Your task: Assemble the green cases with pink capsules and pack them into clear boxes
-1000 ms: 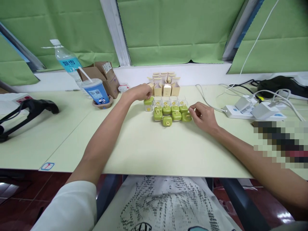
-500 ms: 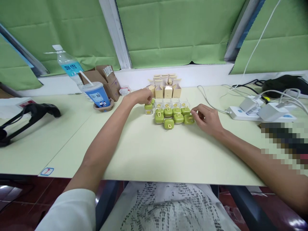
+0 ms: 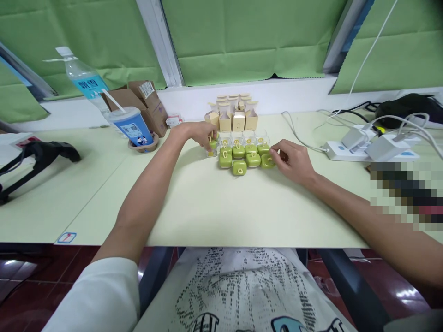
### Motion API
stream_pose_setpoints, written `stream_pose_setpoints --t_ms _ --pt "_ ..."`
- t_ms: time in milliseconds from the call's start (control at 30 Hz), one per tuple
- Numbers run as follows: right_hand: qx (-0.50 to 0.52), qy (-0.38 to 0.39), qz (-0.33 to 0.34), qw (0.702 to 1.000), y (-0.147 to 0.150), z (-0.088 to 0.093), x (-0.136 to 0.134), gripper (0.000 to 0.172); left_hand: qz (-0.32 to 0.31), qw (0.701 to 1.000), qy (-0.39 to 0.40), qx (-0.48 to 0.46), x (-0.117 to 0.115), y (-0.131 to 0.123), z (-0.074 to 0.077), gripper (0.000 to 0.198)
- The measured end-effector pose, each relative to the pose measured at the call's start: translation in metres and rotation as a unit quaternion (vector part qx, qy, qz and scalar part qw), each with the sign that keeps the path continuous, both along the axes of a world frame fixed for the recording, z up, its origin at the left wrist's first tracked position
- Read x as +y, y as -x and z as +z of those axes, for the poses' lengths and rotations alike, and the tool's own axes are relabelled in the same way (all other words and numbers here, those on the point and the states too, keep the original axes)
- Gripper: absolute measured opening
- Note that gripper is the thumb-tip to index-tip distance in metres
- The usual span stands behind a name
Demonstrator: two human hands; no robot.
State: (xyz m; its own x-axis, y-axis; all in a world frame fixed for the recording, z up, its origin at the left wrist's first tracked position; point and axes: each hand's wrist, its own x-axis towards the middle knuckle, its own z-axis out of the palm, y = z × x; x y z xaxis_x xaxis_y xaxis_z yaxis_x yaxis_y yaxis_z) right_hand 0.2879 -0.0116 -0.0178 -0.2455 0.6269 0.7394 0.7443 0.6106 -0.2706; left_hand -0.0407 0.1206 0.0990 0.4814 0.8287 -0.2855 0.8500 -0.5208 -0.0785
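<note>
Small rounded green cases (image 3: pixel 239 168) with pale loops stand in rows at mid-table. Behind them is a row of clear little boxes (image 3: pixel 237 138) with something yellow inside. My left hand (image 3: pixel 200 134) reaches to the left end of the rows, its fingers closed around a green case (image 3: pixel 212 145) at a clear box (image 3: pixel 211 153); the fingers partly hide both. At the right end, my right hand (image 3: pixel 294 160) is curled, thumb and forefinger at the edge of another green case (image 3: pixel 267 161). Its other fingers are tucked in.
Small open cartons (image 3: pixel 238 121) stand at the wall. To the left are a blue cup (image 3: pixel 132 128) with a straw, a water bottle (image 3: pixel 86 83), a brown cardboard box (image 3: pixel 152 110) and a black strap-like object (image 3: pixel 48 150). A power strip (image 3: pixel 353 152) with chargers and cables lies right.
My left fingers have come down lower over the green case at the left end. The right hand stays at its case. The whole view has shifted slightly.
</note>
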Motion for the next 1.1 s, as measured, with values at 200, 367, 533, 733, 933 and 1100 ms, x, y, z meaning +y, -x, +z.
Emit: stream_pose_setpoints --t_ms 200,367,533,733,933,1100 --pt "-0.005 -0.002 -0.001 1.000 0.000 0.003 -0.001 0.020 -0.004 1.000 0.013 0.007 0.009 0.000 -0.006 0.075" --pt "-0.005 -0.015 0.003 1.000 -0.001 0.003 0.000 0.020 0.002 1.000 -0.002 0.004 0.008 0.000 -0.006 0.078" --pt "-0.007 -0.014 0.007 1.000 -0.001 0.002 0.000 0.020 0.000 0.998 -0.024 -0.060 0.011 0.009 0.004 0.049" --pt "-0.005 -0.008 0.003 1.000 0.000 0.000 0.001 0.018 0.034 0.993 0.021 -0.115 0.019 0.012 -0.004 0.017" --pt "-0.008 0.007 -0.002 1.000 0.002 0.002 0.000 0.020 0.040 0.987 0.035 -0.149 0.023 0.010 -0.014 0.014" --pt "-0.007 0.028 -0.004 1.000 0.003 0.006 -0.004 0.022 0.015 0.990 0.008 -0.139 0.019 0.008 -0.012 0.015"
